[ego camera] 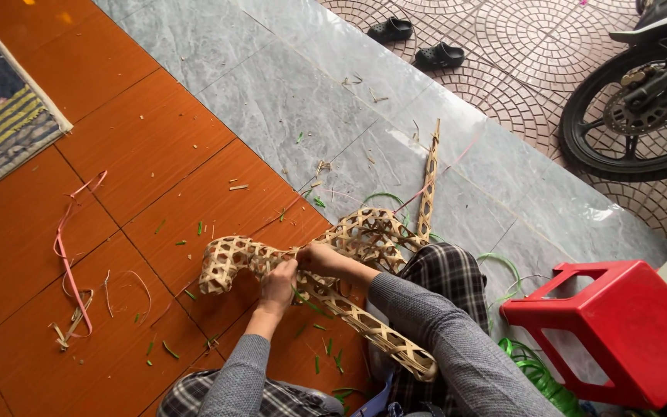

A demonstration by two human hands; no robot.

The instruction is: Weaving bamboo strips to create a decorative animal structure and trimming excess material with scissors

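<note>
A long open-weave bamboo lattice piece, pale tan with hexagonal holes, lies bent across the orange tile floor and over my lap. My left hand grips the lattice near its middle, fingers closed on the strips. My right hand pinches the weave just beside it, the two hands almost touching. One arm of the lattice runs down to the right toward my knee; a narrow woven strip stands up behind. Grey sleeves cover both forearms.
A red plastic stool lies at the right. Green plastic strapping coils beside it. Pink strapping and bamboo scraps litter the orange tiles. A mat lies far left; a motorbike wheel and black sandals sit beyond the grey step.
</note>
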